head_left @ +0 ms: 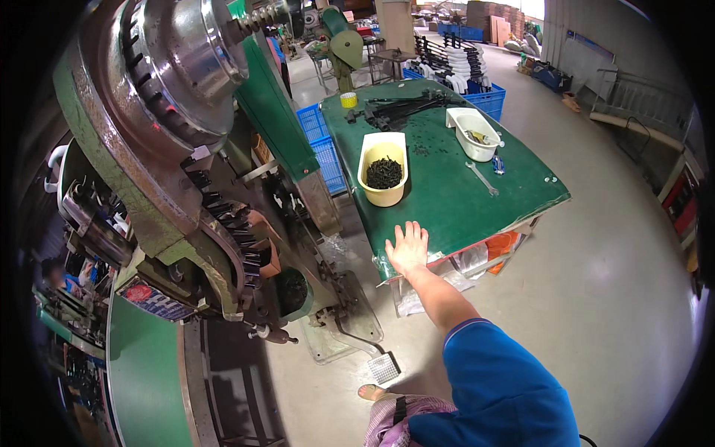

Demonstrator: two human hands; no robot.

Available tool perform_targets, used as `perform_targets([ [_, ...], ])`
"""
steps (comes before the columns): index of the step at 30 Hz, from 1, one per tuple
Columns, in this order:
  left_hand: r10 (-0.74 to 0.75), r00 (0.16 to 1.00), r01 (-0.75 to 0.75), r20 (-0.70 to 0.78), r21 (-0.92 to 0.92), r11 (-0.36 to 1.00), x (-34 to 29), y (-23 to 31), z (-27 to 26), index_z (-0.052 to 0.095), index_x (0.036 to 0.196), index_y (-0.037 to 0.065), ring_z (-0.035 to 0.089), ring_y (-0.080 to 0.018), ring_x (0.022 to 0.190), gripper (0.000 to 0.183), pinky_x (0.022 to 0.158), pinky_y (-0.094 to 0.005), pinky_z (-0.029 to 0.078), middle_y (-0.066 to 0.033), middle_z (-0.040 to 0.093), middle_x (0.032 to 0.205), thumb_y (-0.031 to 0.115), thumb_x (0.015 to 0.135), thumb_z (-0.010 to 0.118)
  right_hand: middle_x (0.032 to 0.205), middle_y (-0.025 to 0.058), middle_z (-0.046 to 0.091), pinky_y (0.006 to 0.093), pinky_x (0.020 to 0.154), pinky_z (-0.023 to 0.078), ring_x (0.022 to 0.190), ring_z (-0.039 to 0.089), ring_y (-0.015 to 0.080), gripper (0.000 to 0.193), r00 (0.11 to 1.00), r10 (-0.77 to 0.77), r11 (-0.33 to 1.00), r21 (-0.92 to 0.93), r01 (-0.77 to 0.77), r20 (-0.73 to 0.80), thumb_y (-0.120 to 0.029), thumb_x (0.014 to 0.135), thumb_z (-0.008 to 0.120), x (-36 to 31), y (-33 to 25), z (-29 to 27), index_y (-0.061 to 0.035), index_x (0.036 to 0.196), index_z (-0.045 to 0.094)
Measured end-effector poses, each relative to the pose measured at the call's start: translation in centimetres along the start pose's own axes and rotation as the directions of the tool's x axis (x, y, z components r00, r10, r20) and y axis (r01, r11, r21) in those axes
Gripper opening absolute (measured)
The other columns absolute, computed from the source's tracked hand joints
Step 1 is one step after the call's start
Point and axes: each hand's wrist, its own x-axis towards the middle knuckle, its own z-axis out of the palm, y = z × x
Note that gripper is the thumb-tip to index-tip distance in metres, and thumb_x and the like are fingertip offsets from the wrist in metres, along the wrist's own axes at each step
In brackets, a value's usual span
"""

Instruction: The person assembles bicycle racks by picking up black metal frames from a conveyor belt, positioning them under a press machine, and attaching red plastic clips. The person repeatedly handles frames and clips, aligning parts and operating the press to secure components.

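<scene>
My right hand (408, 250) rests flat on the near edge of a green-topped table (447, 212), its fingers spread and nothing in them. Just beyond the fingertips stands a cream tub (385, 197) filled with small black parts (384, 173). Farther right, a white tub (477, 149) holds a few small items too small to name. A wrench (482, 179) lies beside it, next to a small blue object (498, 165). Long thin black parts (402, 112) are spread over the table's far end, near a yellow tape roll (348, 100). My left hand is outside the picture.
A large green machine (149, 171) with a round metal head fills the left side. Its foot pedal (383, 367) sits on the floor by my foot. Blue crates (325, 153) stand behind the table's left edge; another blue crate (488, 100) with black and white parts is beyond it.
</scene>
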Motion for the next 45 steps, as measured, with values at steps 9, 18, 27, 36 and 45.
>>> perform_targets([
  [9, -0.085, 0.989, 0.107, -0.124, 0.181, 0.978, 1.7, 4.9, 2.1, 0.065, 0.105, -0.005, 0.062, -0.0254, 0.071, 0.028, 0.069, -0.037, 0.052, -0.0186, 0.068, 0.088, 0.015, 0.086, 0.066, 0.13, 0.0149, 0.048, 0.0482, 0.108, 0.026, 0.131, 0.036, 0.0312, 0.054, 0.999, 0.014, 0.999, 0.037, -0.015, 0.035, -0.044, 0.089, 0.051, -0.1, 0.0, -0.3, -0.007, 0.128, 0.055],
  [18, -0.059, 0.956, 0.143, -0.287, 0.282, 0.949, 2.6, 14.2, 4.1, 0.064, 0.104, -0.005, 0.063, -0.0291, 0.073, 0.028, 0.071, -0.0383, 0.053, -0.0202, 0.068, 0.089, 0.014, 0.084, 0.067, 0.134, 0.0161, 0.047, 0.0492, 0.111, 0.024, 0.132, 0.035, 0.032, 0.054, 0.999, 0.02, 0.999, 0.045, -0.022, 0.029, -0.043, 0.09, 0.05, -0.3, -0.1, 0.0, -0.0066, 0.129, 0.054],
  [27, 0.231, 0.871, 0.039, -0.434, 0.53, 0.847, 2.2, 38.9, 10.2, 0.064, 0.104, -0.006, 0.064, -0.0327, 0.074, 0.028, 0.073, -0.0396, 0.053, -0.0217, 0.068, 0.09, 0.012, 0.083, 0.068, 0.135, 0.019, 0.047, 0.0515, 0.111, 0.023, 0.133, 0.035, 0.0345, 0.051, 0.999, -0.016, 0.985, 0.17, 0.011, 0.028, -0.039, 0.089, 0.051, 0.3, 1.4, 0.5, -0.0048, 0.126, 0.055],
  [36, 0.56, 0.816, -0.501, -0.146, 0.305, 0.81, 28.4, 59.7, 26.6, 0.059, 0.094, 0.001, 0.062, -0.0266, 0.07, 0.011, 0.066, -0.0349, 0.049, -0.0135, 0.064, 0.08, 0.011, 0.091, 0.061, 0.111, 0.0108, 0.061, 0.0427, 0.094, 0.044, 0.109, 0.055, 0.0314, 0.03, 0.981, -0.178, 0.538, 0.828, 0.159, -0.073, -0.011, 0.073, 0.068, 7.5, 10.0, -0.9, -0.0076, 0.102, 0.063],
  [45, 0.749, 0.64, -0.636, 0.171, 0.666, 0.39, 39.2, 68.4, 39.0, 0.06, 0.095, 0.011, 0.065, -0.0303, 0.071, 0.026, 0.062, -0.0407, 0.051, -0.009, 0.066, 0.08, 0.032, 0.085, 0.07, 0.106, 0.0164, 0.065, 0.0412, 0.086, 0.051, 0.1, 0.063, 0.032, 0.036, 0.961, -0.086, 0.639, 0.755, -0.149, 0.263, -0.018, 0.082, 0.066, 36.6, 20.7, 5.5, -0.0018, 0.114, 0.059],
])
